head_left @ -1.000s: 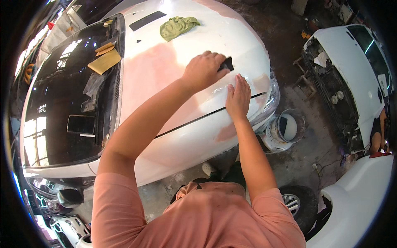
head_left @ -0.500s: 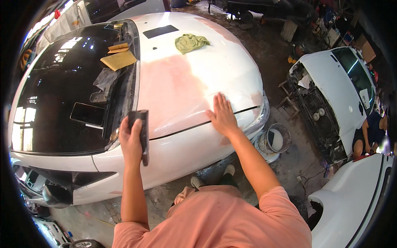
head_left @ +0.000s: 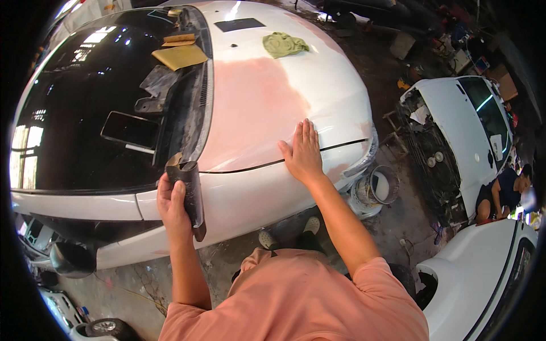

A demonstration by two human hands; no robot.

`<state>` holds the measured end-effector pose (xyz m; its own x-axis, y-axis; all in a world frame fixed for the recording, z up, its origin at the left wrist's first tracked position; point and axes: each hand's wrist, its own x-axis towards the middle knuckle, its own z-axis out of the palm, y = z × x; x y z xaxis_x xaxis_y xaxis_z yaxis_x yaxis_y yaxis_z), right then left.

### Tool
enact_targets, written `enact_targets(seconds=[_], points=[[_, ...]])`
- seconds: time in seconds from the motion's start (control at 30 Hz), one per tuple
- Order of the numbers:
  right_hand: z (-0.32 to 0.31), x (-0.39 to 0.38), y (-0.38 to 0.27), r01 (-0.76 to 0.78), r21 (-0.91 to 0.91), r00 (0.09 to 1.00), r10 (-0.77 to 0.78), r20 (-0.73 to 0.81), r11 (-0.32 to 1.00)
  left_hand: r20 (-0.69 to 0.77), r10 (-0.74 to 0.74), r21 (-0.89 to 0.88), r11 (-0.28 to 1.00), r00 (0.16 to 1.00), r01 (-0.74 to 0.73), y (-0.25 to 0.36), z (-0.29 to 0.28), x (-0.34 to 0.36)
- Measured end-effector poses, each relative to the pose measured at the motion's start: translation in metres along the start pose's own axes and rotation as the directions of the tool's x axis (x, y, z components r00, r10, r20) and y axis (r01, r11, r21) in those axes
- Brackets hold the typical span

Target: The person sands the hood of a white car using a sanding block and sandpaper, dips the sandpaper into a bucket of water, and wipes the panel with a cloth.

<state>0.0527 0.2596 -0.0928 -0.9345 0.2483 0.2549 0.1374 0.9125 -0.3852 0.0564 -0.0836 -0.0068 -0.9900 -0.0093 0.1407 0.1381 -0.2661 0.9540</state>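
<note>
My left hand [head_left: 175, 213] grips a long dark sanding block [head_left: 195, 221] with dark sheet wrapped on it, held upright near the fender beside the windscreen's lower corner. My right hand [head_left: 301, 153] lies flat on the white car hood [head_left: 335, 91], fingers stretched, just by the hood's seam and the pinkish filler patch [head_left: 244, 108]. Farther back on the hood lie a crumpled green cloth [head_left: 284, 44] and a flat black pad [head_left: 239, 25]. Yellow sheets [head_left: 180, 55] and a black phone [head_left: 129, 129] rest on the windscreen.
A bucket of cloudy liquid [head_left: 375, 190] stands beside the car's front. Another white car [head_left: 469, 142] with its front stripped is on the right, a person [head_left: 503, 193] crouched by it. A white body panel [head_left: 466, 278] fills the lower right; a side mirror [head_left: 73, 260] juts at left.
My left hand with the block has come back from high on the hood to the lower left and lifted away. My right hand has shifted back along the hood and stayed flat.
</note>
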Motion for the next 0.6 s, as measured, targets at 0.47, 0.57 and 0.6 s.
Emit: enact_targets(seconds=[0.47, 0.57, 0.6], points=[[0.007, -0.049, -0.156, 0.447, 0.166, 0.894, -0.44, -0.08, 0.879, -0.004, 0.048, 0.024, 0.999, 0.999, -0.048, 0.02, -0.012, -0.007], [0.008, -0.05, -0.179, 0.533, 0.253, 0.844, -0.527, -0.1, 0.807, -0.031, 0.031, 0.005, 1.0, 0.999, -0.031, 0.027, -0.004, -0.012], [0.007, -0.049, -0.183, 0.564, 0.277, 0.823, -0.558, -0.108, 0.778, -0.05, 0.023, -0.002, 1.0, 0.999, -0.023, 0.029, -0.002, -0.014]])
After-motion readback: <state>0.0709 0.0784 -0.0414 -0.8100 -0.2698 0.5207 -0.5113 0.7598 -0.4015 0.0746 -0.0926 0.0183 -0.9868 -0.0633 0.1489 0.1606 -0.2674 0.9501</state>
